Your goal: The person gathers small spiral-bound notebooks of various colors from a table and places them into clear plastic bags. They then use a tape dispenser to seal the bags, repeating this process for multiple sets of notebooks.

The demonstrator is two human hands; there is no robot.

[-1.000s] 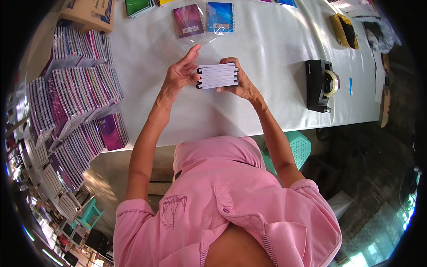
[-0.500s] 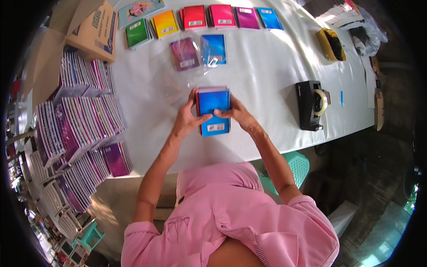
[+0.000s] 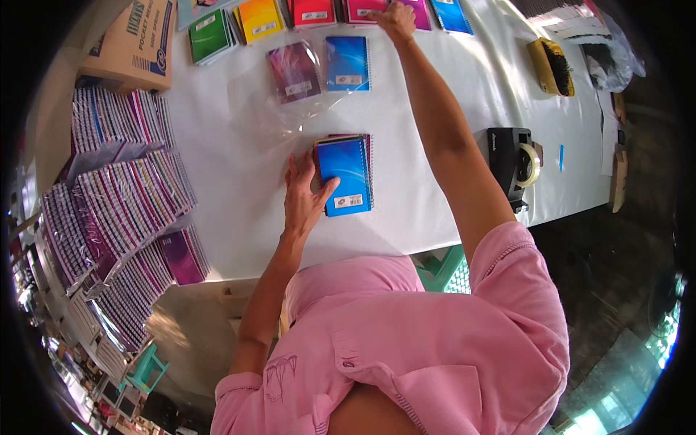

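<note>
One short stack [image 3: 346, 174] of spiral notebooks, blue cover on top with purple ones peeking out beneath, is lying flat near the middle of the white table [image 3: 428, 196]. The left hand [image 3: 304, 194] is resting against the stack's left edge, fingers spread and flat, thumb lying on the blue cover's lower left corner; it is pressing, not gripping. The right hand [image 3: 395, 18] is reaching well beyond the stack to the far row of notebooks, its fingers curled down onto a pink notebook [image 3: 362, 9]; whether they are pinching it or only touching I cannot tell.

Just beyond the stack a clear plastic bag [image 3: 279, 101] is lying crumpled, with a purple notebook [image 3: 293, 71] in or under it and a blue notebook [image 3: 348, 62] beside that. Further beyond sit green [image 3: 210, 35], yellow [image 3: 259, 18] and red [image 3: 313, 11] piles. Right of the stack a black tape dispenser [image 3: 516, 163] is standing near the table edge. Left of the stack, rows of packed notebooks [image 3: 119, 181] are fanning out, with a cardboard box [image 3: 134, 43] beyond them.

The likeliest slip, I judge, is the stack sliding or fanning apart, since only one flat hand is steadying it while the body is leaning far forward. The stretched right forearm is passing over the blue notebook and could drag it or the loose bag askew. A one-handed pull from the tightly laid far row could lift two covers together or disturb its neighbours.
</note>
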